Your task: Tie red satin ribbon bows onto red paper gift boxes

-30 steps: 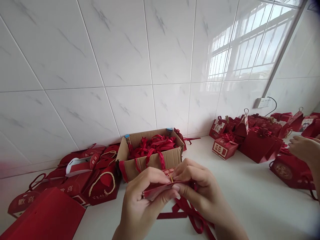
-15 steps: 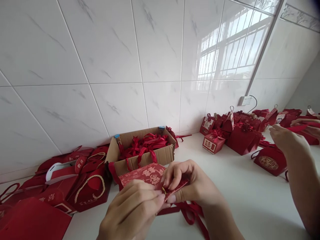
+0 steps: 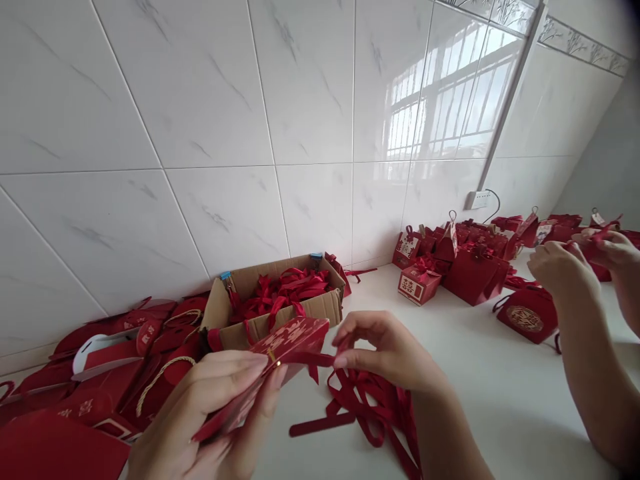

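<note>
My left hand [image 3: 205,400] grips a red patterned gift box [image 3: 303,333] that is folded rather flat and tilted, with pale printed characters on its side. Between the thumb and forefinger a small gold eyelet [image 3: 279,364] shows at the box's edge. My right hand [image 3: 395,353] pinches a red ribbon [image 3: 313,359], which stretches from near that eyelet to the fingertips. Below the right hand lies a tangle of loose red ribbon [image 3: 357,400] on the white table. A dark red strip [image 3: 323,424] sits beside it. My left palm hides the near part of the box.
A cardboard box [image 3: 320,308] of red ribbons stands by the tiled wall. Red gift boxes with cord handles [image 3: 165,380] pile up at left. Finished-looking red boxes [image 3: 420,283] crowd the right, near a red round-emblem bag [image 3: 527,317]. Another person's hands [image 3: 565,270] hold red material at far right.
My left hand has moved left with the gift box, turning it. My right hand has drawn away from the box, a ribbon now taut between them. The other person's hands have shifted too.
</note>
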Tool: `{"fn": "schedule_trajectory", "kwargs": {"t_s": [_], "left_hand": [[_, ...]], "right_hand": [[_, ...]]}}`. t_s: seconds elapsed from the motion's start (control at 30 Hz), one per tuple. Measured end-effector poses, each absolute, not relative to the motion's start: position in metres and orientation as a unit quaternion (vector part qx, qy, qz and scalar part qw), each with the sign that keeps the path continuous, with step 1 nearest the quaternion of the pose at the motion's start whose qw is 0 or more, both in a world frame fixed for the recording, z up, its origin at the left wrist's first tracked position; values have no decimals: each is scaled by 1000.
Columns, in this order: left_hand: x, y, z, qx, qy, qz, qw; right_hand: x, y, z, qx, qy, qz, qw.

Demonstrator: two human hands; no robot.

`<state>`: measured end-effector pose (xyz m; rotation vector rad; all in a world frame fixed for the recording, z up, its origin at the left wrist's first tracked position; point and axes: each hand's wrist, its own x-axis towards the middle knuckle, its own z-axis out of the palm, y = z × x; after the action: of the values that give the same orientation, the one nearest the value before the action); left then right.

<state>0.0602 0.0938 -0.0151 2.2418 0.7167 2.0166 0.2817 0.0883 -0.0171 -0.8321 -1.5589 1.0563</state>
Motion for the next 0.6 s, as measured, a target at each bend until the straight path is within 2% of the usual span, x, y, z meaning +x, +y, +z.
{"fn": "schedule_trajectory", "kwargs": {"t_s": [0.17, 0.4, 0.6], "left_hand": [[64, 93, -12, 712, 250, 655, -32], [74, 92, -8, 770, 207, 604, -8], [86, 88, -8, 846, 128, 518, -12]], "right_hand": [[295, 84, -17, -271, -643, 454, 554], [283, 61, -12, -255, -549, 364, 708], [267, 43, -13, -259, -492, 200, 807]]}}
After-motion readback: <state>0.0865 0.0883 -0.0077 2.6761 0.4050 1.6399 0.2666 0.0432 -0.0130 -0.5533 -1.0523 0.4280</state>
